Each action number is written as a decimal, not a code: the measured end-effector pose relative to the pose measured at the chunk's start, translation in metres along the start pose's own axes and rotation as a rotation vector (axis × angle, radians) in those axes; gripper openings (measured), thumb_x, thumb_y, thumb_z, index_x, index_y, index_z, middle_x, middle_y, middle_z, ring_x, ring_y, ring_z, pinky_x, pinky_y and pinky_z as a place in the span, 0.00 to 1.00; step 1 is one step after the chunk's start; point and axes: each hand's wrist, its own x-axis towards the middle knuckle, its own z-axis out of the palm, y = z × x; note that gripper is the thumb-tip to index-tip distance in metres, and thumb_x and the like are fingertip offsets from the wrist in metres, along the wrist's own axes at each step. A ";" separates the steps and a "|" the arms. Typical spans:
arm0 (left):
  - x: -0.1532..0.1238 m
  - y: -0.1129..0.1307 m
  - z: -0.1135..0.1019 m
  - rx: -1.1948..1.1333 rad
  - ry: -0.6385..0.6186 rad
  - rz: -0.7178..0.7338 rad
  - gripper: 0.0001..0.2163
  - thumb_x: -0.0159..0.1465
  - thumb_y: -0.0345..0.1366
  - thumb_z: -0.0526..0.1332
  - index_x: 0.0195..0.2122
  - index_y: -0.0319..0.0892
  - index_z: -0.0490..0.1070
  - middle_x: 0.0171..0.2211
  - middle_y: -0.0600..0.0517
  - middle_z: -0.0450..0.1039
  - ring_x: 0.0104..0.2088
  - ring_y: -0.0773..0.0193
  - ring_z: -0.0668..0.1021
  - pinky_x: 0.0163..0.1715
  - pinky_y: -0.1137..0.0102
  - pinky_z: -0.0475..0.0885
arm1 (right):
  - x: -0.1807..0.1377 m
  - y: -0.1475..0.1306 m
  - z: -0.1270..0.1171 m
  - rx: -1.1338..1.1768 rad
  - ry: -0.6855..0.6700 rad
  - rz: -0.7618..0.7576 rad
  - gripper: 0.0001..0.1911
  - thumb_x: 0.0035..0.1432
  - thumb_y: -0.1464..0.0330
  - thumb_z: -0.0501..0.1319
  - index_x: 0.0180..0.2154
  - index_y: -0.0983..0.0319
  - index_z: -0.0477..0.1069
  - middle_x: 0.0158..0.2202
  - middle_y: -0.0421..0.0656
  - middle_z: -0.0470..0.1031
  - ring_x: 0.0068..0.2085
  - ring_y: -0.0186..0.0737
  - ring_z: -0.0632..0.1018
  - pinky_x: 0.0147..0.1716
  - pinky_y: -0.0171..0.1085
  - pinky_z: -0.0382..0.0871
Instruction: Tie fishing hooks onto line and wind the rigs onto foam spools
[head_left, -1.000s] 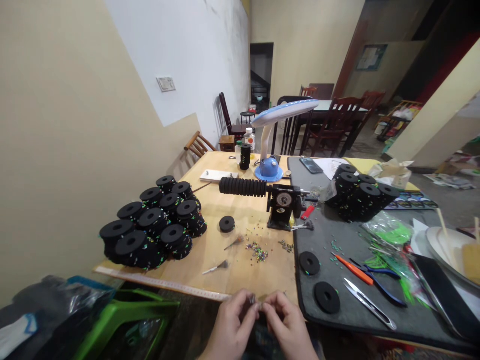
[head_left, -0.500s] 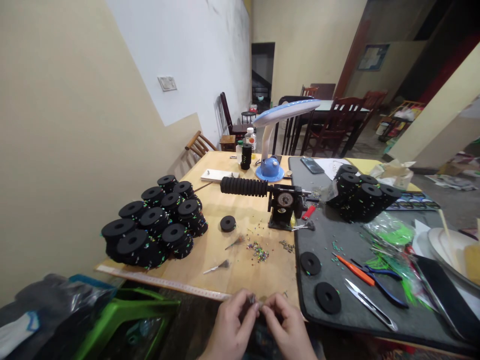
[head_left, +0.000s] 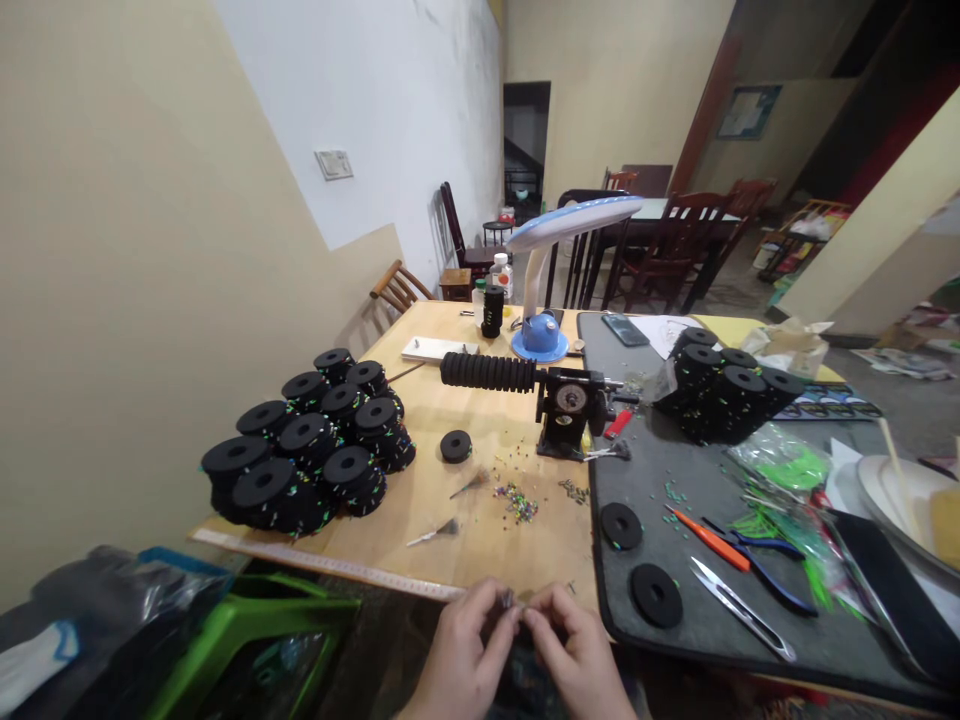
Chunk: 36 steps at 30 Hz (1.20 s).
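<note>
My left hand (head_left: pixel 461 655) and my right hand (head_left: pixel 574 655) meet fingertip to fingertip at the near edge of the wooden table (head_left: pixel 480 540). Both are pinched closed on a tiny item between them that is too small to make out. Just beyond the hands lie a scatter of coloured beads (head_left: pixel 515 501) and two small metal pieces with tufts (head_left: pixel 433 533). A single black foam disc (head_left: pixel 455 446) rests in the middle of the table, in front of a black hand-crank device with a ribbed handle (head_left: pixel 562 405).
Stacks of black foam discs sit at left (head_left: pixel 307 440) and at back right (head_left: pixel 724 390). A dark mat (head_left: pixel 697 600) carries two loose discs, orange-handled pliers (head_left: pixel 709 538), snips (head_left: pixel 739 607) and green material (head_left: pixel 780 480). A blue desk lamp (head_left: pixel 551 280) stands behind. A green stool (head_left: pixel 247 640) is below left.
None beyond a slight shift of the camera; the hands stay pinched together at the table edge.
</note>
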 end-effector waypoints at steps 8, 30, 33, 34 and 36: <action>-0.001 0.000 0.001 0.027 -0.015 0.014 0.08 0.67 0.36 0.55 0.31 0.42 0.67 0.27 0.51 0.71 0.29 0.63 0.75 0.30 0.74 0.68 | 0.000 0.002 -0.001 0.065 0.013 0.052 0.22 0.59 0.49 0.59 0.27 0.62 0.69 0.22 0.37 0.67 0.23 0.35 0.68 0.23 0.32 0.61; 0.000 0.002 0.007 -0.450 -0.128 -0.257 0.12 0.62 0.43 0.61 0.29 0.41 0.65 0.24 0.55 0.68 0.26 0.64 0.76 0.23 0.75 0.71 | 0.007 -0.010 -0.005 0.327 0.073 0.296 0.32 0.43 0.38 0.62 0.25 0.60 0.65 0.11 0.32 0.65 0.11 0.26 0.61 0.12 0.26 0.52; 0.002 0.007 0.006 -0.489 -0.117 -0.288 0.14 0.60 0.46 0.63 0.29 0.40 0.66 0.23 0.55 0.68 0.26 0.64 0.76 0.23 0.75 0.71 | 0.007 -0.011 -0.005 0.306 0.083 0.267 0.31 0.45 0.38 0.61 0.26 0.60 0.64 0.11 0.31 0.63 0.12 0.26 0.59 0.12 0.26 0.51; 0.002 0.009 0.005 -0.496 -0.115 -0.297 0.15 0.60 0.47 0.64 0.28 0.40 0.66 0.23 0.55 0.68 0.26 0.65 0.76 0.22 0.75 0.71 | 0.007 -0.011 -0.005 0.297 0.082 0.261 0.31 0.46 0.38 0.61 0.27 0.60 0.64 0.11 0.30 0.63 0.12 0.26 0.58 0.12 0.26 0.51; 0.004 0.011 0.003 -0.518 -0.111 -0.309 0.17 0.58 0.49 0.65 0.29 0.40 0.67 0.24 0.55 0.68 0.25 0.65 0.76 0.22 0.75 0.71 | 0.006 -0.011 -0.005 0.278 0.072 0.252 0.30 0.47 0.38 0.60 0.27 0.60 0.64 0.11 0.30 0.63 0.12 0.26 0.58 0.12 0.27 0.50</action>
